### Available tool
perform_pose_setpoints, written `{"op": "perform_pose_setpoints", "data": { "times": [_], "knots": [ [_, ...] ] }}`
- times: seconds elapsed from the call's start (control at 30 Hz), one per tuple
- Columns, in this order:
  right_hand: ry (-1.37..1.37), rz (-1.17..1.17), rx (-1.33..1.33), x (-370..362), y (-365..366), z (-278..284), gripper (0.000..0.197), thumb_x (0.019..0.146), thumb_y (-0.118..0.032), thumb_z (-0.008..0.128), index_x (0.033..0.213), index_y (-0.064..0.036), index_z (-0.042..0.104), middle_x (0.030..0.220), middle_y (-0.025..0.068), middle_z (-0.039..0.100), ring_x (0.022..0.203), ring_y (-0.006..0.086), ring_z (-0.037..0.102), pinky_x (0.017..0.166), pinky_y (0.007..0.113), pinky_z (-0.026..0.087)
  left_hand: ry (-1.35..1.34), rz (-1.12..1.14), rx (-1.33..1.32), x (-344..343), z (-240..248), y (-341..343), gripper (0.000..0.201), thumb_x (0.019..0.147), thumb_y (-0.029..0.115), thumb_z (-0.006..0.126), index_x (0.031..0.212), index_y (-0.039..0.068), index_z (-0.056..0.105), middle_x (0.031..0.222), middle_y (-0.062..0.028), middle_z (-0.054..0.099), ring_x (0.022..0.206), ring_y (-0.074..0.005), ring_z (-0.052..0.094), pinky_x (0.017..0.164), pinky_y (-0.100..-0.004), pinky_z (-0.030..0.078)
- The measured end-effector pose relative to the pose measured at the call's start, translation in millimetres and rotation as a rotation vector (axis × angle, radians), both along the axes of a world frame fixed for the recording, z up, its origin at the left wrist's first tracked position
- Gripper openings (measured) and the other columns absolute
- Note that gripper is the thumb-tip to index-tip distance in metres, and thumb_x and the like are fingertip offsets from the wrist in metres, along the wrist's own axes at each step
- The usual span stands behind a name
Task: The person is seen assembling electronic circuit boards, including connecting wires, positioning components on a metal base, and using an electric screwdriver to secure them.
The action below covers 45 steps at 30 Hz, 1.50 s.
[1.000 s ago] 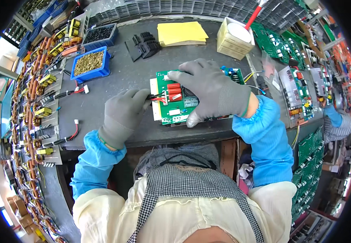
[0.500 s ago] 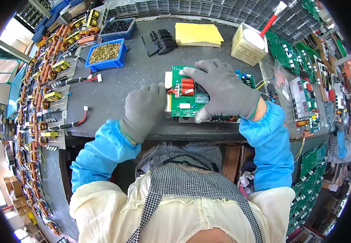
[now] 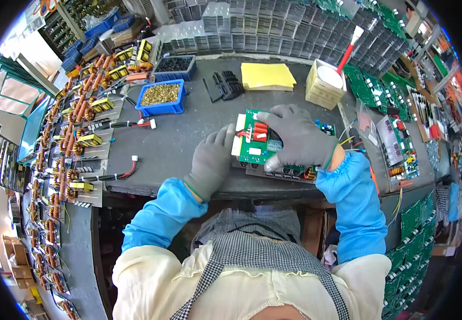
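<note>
A green circuit board [image 3: 252,148] carrying red components [image 3: 260,132] lies near the bench's front edge, over a metal-looking base [image 3: 252,170]. My right hand [image 3: 303,140], in a grey glove, spans it, fingers on the far side and thumb at the near side. At the board's left end a pale strip [image 3: 238,140] sticks out, and short red wires [image 3: 245,133] run to a white connector. Beside that strip is my left hand [image 3: 213,160], also gloved, its fingers loosely stretched and fingertips close to the wires. Its thumb is hidden, and I see nothing held in it.
Beyond the board sit a blue bin of brass-coloured parts [image 3: 160,96], black plastic pieces [image 3: 224,85], yellow sheets [image 3: 267,77] and a box with a red-handled brush [image 3: 348,52]. Wired coil assemblies [image 3: 90,140] line the left side. Another assembled board [image 3: 399,144] lies right.
My left hand's fingers have gone from curled at the red wires to more stretched, slightly back from the board. My right hand keeps its hold. The whole view has shifted.
</note>
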State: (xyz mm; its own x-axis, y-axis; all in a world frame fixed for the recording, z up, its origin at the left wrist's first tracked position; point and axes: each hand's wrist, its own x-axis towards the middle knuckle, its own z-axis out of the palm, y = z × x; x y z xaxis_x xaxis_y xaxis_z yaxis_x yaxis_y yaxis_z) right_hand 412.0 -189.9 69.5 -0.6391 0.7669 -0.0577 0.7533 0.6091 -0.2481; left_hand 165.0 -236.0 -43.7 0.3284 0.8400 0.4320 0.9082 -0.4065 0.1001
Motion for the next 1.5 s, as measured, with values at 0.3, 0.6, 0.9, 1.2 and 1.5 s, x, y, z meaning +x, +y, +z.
{"op": "perform_pose_setpoints", "data": {
  "times": [0.3, 0.6, 0.9, 1.2, 1.5],
  "knots": [
    [0.162, 0.110, -0.018, 21, 3, -10, 0.099, 0.063, -0.053, 0.094, 0.143, -0.0081, 0.057, 0.132, 0.0244, 0.057, 0.125, 0.0430, 0.056, 0.107, 0.054, 0.046, -0.159, -0.204, -0.163, -54, 72, 23, 0.051, 0.092, 0.007, 0.072, 0.143, 0.007, 0.065, 0.133, -0.0169, 0.072, 0.120, -0.0318, 0.070, 0.102, -0.0408, 0.056],
    [0.009, 0.084, -0.099, 21, 12, -9, 0.121, 0.056, -0.068, 0.092, 0.156, -0.0149, 0.051, 0.149, 0.0294, 0.048, 0.142, 0.0493, 0.042, 0.116, 0.060, 0.037, 0.017, 0.133, -0.293, -280, -27, 261, 0.019, 0.084, 0.012, 0.072, 0.097, -0.001, 0.071, 0.077, -0.0123, 0.070, 0.066, -0.0239, 0.066, 0.062, -0.0402, 0.051],
    [-0.078, 0.025, -0.054, 19, 0, -2, 0.126, 0.061, -0.067, 0.091, 0.162, -0.0103, 0.042, 0.149, 0.0216, 0.051, 0.139, 0.0413, 0.049, 0.113, 0.056, 0.037, -0.525, 0.125, -0.561, -270, -44, 276, 0.011, 0.090, 0.011, 0.068, 0.095, 0.002, 0.071, 0.073, -0.0052, 0.065, 0.061, -0.0179, 0.060, 0.057, -0.0352, 0.047],
    [0.217, 0.104, 0.630, 114, -44, 35, 0.060, 0.081, -0.045, 0.081, 0.124, -0.0092, 0.062, 0.118, 0.0090, 0.065, 0.111, 0.0317, 0.063, 0.096, 0.047, 0.049, -0.952, 0.162, -0.677, -261, -13, 221, 0.020, 0.104, 0.016, 0.060, 0.117, 0.005, 0.071, 0.076, 0.0064, 0.056, 0.055, -0.0052, 0.046, 0.049, -0.0216, 0.037],
    [-0.298, -0.021, 0.895, 336, -75, -54, 0.048, 0.097, -0.024, 0.058, 0.144, -0.0117, 0.056, 0.129, 0.0114, 0.062, 0.130, 0.0334, 0.059, 0.099, 0.050, 0.054, -1.103, 0.259, -0.522, -262, -21, 231, 0.029, 0.106, 0.040, 0.067, 0.088, 0.018, 0.064, 0.063, 0.0120, 0.040, 0.048, -0.0025, 0.032, 0.044, -0.0232, 0.022]
  ]
}}
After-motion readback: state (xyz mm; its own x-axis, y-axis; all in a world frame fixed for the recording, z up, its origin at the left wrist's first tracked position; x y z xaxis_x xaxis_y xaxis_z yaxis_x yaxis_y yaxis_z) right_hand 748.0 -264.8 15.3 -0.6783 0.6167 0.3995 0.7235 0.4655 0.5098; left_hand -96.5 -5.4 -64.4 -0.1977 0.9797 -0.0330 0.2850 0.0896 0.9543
